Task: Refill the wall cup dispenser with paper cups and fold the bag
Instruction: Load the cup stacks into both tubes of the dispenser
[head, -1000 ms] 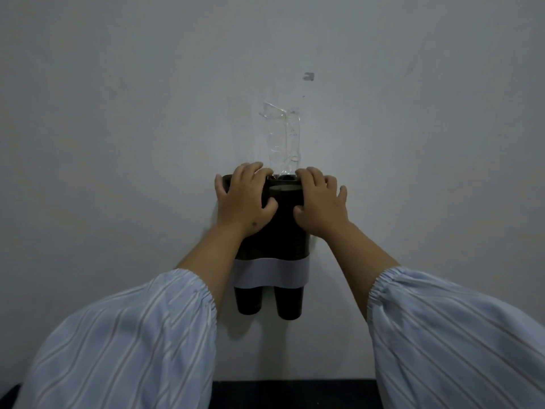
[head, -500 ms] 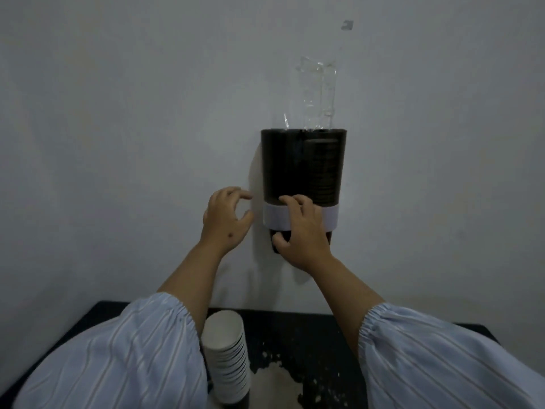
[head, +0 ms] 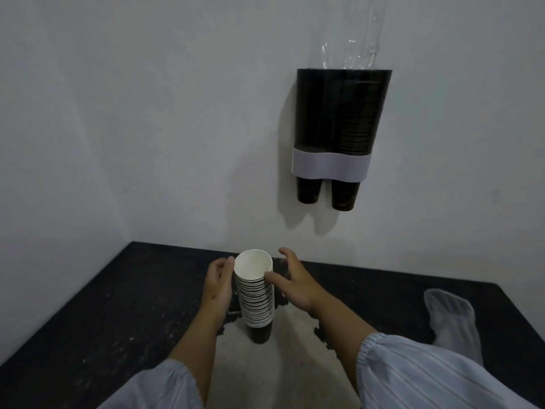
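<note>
A tall stack of paper cups [head: 257, 293], white inside and dark outside, stands on the black table [head: 124, 296]. My left hand [head: 217, 283] curls against the top of the stack from the left, fingertips at its rim. From the right, my right hand [head: 295, 280] touches the stack with its thumb, fingers spread behind it. Up on the wall hangs the black twin-tube cup dispenser [head: 339, 113] with a white band. A dark cup pokes out below each tube. A clear plastic bag [head: 359, 33] sticks up out of its top.
The table runs into a corner of white walls on the left. A worn pale patch [head: 283, 349] spreads across the tabletop under the stack. A white sock-like thing [head: 454, 323] lies at the right of the table.
Both hands have dropped from the dispenser to the cup stack on the table. The view has tilted down, so the dispenser now sits high on the right.
</note>
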